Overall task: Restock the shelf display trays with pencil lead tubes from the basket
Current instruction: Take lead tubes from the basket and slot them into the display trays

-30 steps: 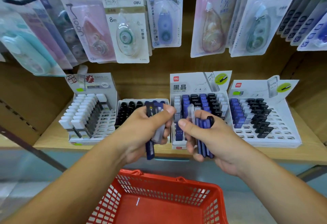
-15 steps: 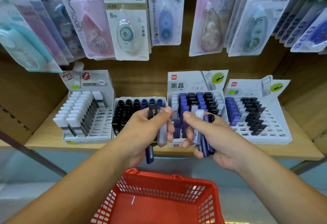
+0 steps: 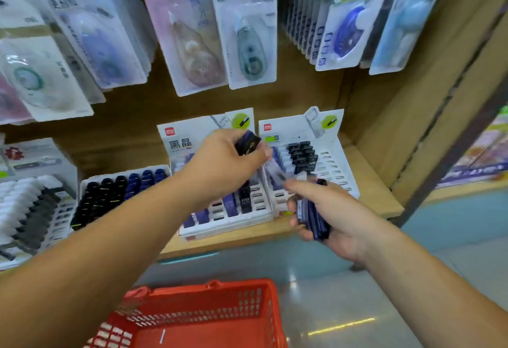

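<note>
Wooden shop shelf [image 3: 368, 199] | left hand [image 3: 228, 162] pinches dark plastic lead tube [image 3: 248, 143] above white slotted display tray [image 3: 334, 167] | right hand [image 3: 334, 210] clamps dark-blue tube bundle [image 3: 313, 217] | red mesh basket [image 3: 209, 317] near, apparently almost emptied | many tray slots unfilled

1. basket [image 3: 209, 290]: red plastic mesh, kinda matt.
2. shelf [image 3: 376, 202]: wood-look board, smooth and matt.
3. display trays [image 3: 332, 166]: white plastic, with paper-card backs.
4. lead tubes [image 3: 313, 215]: dark, shiny plastic.
5. hanging packs [image 3: 247, 31]: glossy clear plastic on card.
6. floor [image 3: 343, 292]: glossy, reflecting light.
</note>
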